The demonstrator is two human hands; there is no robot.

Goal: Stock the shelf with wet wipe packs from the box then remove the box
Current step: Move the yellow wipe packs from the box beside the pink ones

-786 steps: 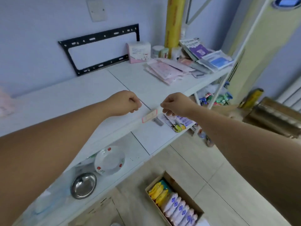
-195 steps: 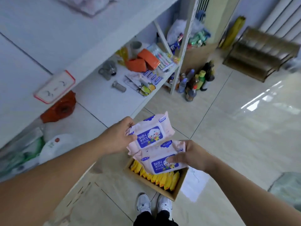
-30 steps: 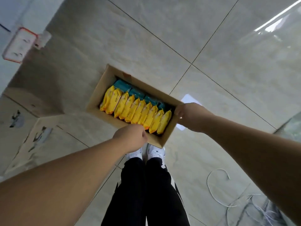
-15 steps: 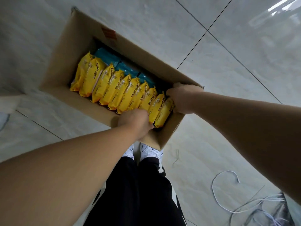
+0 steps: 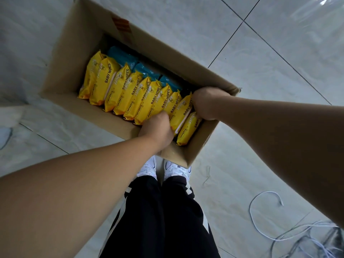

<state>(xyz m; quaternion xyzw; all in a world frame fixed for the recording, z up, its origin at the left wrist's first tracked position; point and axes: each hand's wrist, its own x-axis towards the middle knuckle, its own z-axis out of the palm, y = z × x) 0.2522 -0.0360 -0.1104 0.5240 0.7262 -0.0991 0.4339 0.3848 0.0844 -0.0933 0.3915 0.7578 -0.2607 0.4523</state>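
Stocking looks far from finished: the cardboard box point(image 5: 74, 53) on the floor point(image 5: 260, 71) holds a full row of yellow baby-wipe packs point(image 5: 130, 90) with teal packs point(image 5: 121, 56) beyond them; no shelf shows. At the row's right end, the left hand point(image 5: 158, 129) grips packs from the near side, the right hand point(image 5: 206, 103) from the far side.

- Open brown cardboard box point(image 5: 83, 34) sits on the pale tiled floor point(image 5: 260, 71), just ahead of 2 white mesh sneakers point(image 5: 149, 168); its near-right corner overlaps the toes.
- Inside: 1 row of yellow soft plastic wet wipe packs point(image 5: 121, 86) on edge along the near wall, with teal soft plastic packs point(image 5: 121, 54) behind them, by the far wall.
- Left hand point(image 5: 158, 129): near side of the row's right end, fingers tucked between packs.
- Right hand point(image 5: 206, 103): far side of the same end.
- Thin white cable point(image 5: 250, 209): on the floor right of the legs, well apart from the box.
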